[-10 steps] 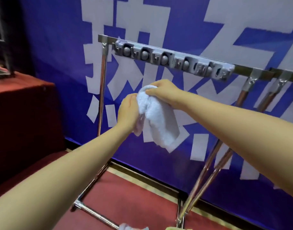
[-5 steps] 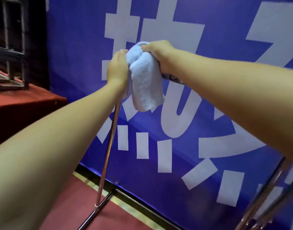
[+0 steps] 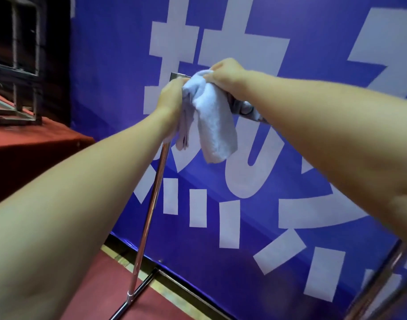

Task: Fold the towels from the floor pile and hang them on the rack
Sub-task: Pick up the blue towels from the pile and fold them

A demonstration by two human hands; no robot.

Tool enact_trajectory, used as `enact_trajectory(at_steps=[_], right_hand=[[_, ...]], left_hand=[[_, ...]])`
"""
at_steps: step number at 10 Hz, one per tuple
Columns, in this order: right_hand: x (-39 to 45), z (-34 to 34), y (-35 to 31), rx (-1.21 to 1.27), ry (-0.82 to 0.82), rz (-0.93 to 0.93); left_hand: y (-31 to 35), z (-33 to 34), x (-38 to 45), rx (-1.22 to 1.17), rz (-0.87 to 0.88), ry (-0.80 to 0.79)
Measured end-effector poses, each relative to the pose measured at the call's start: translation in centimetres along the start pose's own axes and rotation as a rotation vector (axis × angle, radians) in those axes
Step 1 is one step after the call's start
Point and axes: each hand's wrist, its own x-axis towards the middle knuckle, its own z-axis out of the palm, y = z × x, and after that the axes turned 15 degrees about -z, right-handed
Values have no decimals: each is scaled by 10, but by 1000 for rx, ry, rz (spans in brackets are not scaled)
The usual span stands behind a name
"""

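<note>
A pale blue towel is hanging bunched and folded at the left end of the rack, just beside its top corner, with its loose end drooping below both hands. The left hand is gripping the towel's left side, fingers curled into the cloth, right above the rack's upright pole. The right hand is pinching the top of the bundle from the other side, over the top bar. A blue banner with large white characters is standing behind the rack.
</note>
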Motion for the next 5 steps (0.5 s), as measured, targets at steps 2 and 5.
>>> enact_trajectory(at_steps=[2, 5], right_hand=[[5, 11, 19, -216, 34, -132], [-17, 7, 0, -181, -98, -180]], left_hand=[[-1, -3, -1, 121, 7, -26], [3, -6, -14, 249, -104, 70]])
